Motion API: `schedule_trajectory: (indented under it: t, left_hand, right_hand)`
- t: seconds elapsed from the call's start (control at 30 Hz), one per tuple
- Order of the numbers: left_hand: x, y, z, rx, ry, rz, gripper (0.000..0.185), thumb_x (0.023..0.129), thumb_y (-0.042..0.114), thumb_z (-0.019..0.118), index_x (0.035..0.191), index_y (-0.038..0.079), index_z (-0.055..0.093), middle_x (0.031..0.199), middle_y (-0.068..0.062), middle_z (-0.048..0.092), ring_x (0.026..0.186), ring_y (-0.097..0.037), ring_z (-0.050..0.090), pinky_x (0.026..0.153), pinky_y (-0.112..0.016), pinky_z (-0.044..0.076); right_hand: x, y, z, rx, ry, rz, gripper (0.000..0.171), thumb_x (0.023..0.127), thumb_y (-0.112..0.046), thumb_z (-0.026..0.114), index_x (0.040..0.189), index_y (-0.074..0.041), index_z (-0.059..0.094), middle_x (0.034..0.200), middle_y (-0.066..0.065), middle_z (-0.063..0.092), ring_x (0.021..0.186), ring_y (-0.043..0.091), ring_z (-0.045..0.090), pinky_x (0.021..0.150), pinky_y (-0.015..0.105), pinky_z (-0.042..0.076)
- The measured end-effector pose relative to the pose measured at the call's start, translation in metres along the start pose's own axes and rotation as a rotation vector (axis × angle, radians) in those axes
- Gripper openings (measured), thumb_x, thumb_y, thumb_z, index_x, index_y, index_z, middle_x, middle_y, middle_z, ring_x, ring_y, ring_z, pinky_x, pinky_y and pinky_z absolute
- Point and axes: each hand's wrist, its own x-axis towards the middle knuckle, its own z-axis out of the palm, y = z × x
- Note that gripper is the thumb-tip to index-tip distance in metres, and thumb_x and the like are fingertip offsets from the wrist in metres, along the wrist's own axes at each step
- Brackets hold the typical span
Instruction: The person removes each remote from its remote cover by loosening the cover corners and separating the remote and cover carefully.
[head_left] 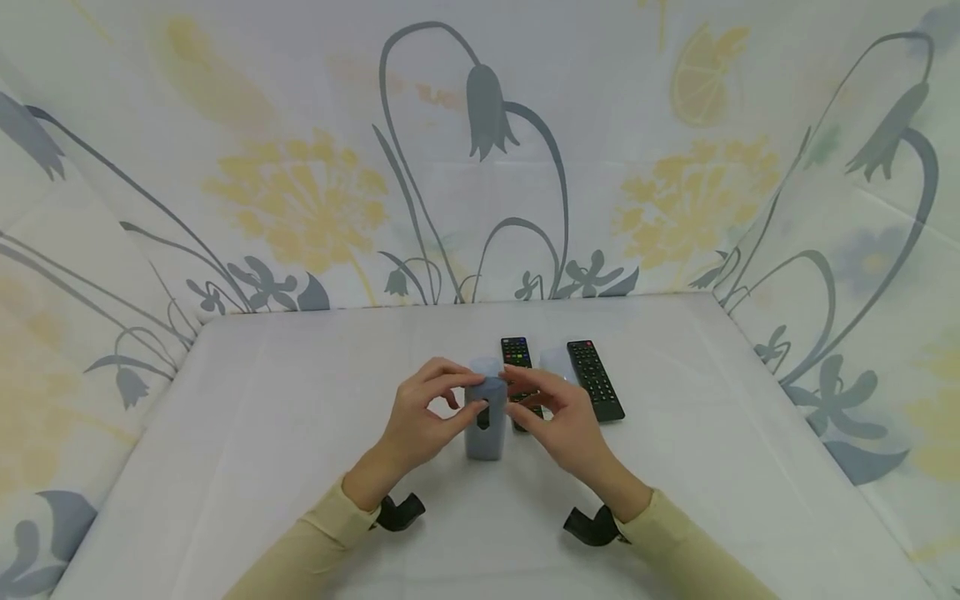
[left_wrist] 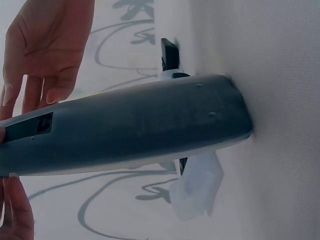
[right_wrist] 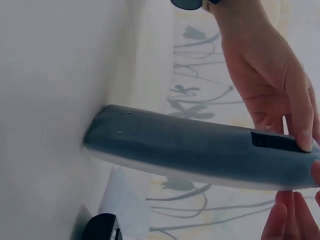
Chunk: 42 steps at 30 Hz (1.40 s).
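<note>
A blue-grey remote control (head_left: 486, 440) stands upright on the white table, its back towards me. Near its top is an uncovered dark slot (right_wrist: 272, 141), apparently the battery compartment. My left hand (head_left: 422, 417) pinches the top from the left, the thumb at the slot and the fingers across the upper end. From the right, my right hand (head_left: 561, 414) holds the same upper end between thumb and fingertips. The right wrist view shows the left thumb over one end of the slot. In the left wrist view, the remote's long back (left_wrist: 145, 122) fills the middle, its lower end on the table.
Behind the right hand lie two black remotes, one (head_left: 514, 352) partly hidden and the other (head_left: 596, 379) farther right. A pale bluish, translucent piece (head_left: 555, 362) lies between them. Patterned cloth (head_left: 480, 233) walls in the table's back and sides.
</note>
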Motion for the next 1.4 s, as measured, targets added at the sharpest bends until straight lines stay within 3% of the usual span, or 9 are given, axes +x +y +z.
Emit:
schedule_trajectory:
  t: [0.23,0.47,0.6,0.9,1.1,1.27,1.4]
  left_hand:
    - [0.001,0.0,0.0,0.017,0.031,0.007,0.035,0.073,-0.007,0.083,0.105,0.003,0.075,0.093,-0.006,0.064,0.076,-0.016,0.058,0.058,-0.025,0.05]
    - [0.003,0.005,0.0,0.005,0.06,0.024,0.032,0.072,-0.006,0.084,0.101,0.003,0.076,0.088,-0.006,0.064,0.074,-0.019,0.06,0.058,-0.025,0.051]
    - [0.004,0.007,0.001,0.023,0.061,0.038,0.029,0.073,-0.004,0.085,0.099,0.003,0.076,0.087,-0.005,0.064,0.074,-0.017,0.06,0.059,-0.025,0.051]
    - [0.003,0.004,-0.008,0.067,-0.032,0.059,0.032,0.075,-0.005,0.083,0.106,0.001,0.075,0.09,-0.005,0.064,0.074,-0.018,0.061,0.063,-0.024,0.053]
    - [0.007,0.006,-0.017,0.174,-0.095,0.144,0.034,0.076,-0.005,0.08,0.108,0.001,0.074,0.091,-0.005,0.063,0.075,-0.016,0.059,0.064,-0.02,0.051]
    - [0.012,0.009,-0.018,0.357,-0.126,0.261,0.019,0.091,0.01,0.07,0.107,0.001,0.073,0.089,-0.006,0.063,0.075,-0.017,0.058,0.063,-0.022,0.05]
    - [0.014,0.01,-0.017,0.477,-0.118,0.341,0.025,0.099,0.018,0.058,0.105,-0.001,0.073,0.088,-0.007,0.064,0.074,-0.018,0.059,0.061,-0.021,0.05]
  right_hand:
    - [0.006,0.0,0.009,-0.134,0.023,-0.167,0.051,0.078,0.006,0.081,0.126,0.001,0.065,0.118,0.014,0.066,0.095,0.026,0.062,0.072,0.042,0.058]
    - [0.011,0.0,0.016,-0.223,0.028,-0.266,0.052,0.075,0.002,0.085,0.123,-0.003,0.065,0.116,0.008,0.066,0.092,0.019,0.061,0.071,0.03,0.055]
    - [0.013,-0.001,0.02,-0.277,0.051,-0.295,0.051,0.075,0.001,0.085,0.122,-0.004,0.065,0.115,0.007,0.065,0.094,0.018,0.063,0.07,0.029,0.054]
    - [0.013,-0.002,0.02,-0.284,0.044,-0.321,0.046,0.081,0.003,0.079,0.125,-0.002,0.066,0.113,0.008,0.064,0.089,0.018,0.065,0.065,0.037,0.058]
    - [0.014,-0.002,0.018,-0.314,0.016,-0.389,0.036,0.091,-0.003,0.072,0.126,0.001,0.065,0.111,0.01,0.063,0.085,0.017,0.065,0.067,0.03,0.057]
    - [0.015,-0.001,0.018,-0.345,0.036,-0.425,0.032,0.101,-0.019,0.06,0.125,0.002,0.065,0.11,0.011,0.063,0.081,0.016,0.064,0.064,0.031,0.057]
    - [0.016,-0.001,0.019,-0.367,0.054,-0.433,0.036,0.098,-0.024,0.065,0.124,0.001,0.065,0.11,0.011,0.064,0.08,0.016,0.063,0.062,0.031,0.057]
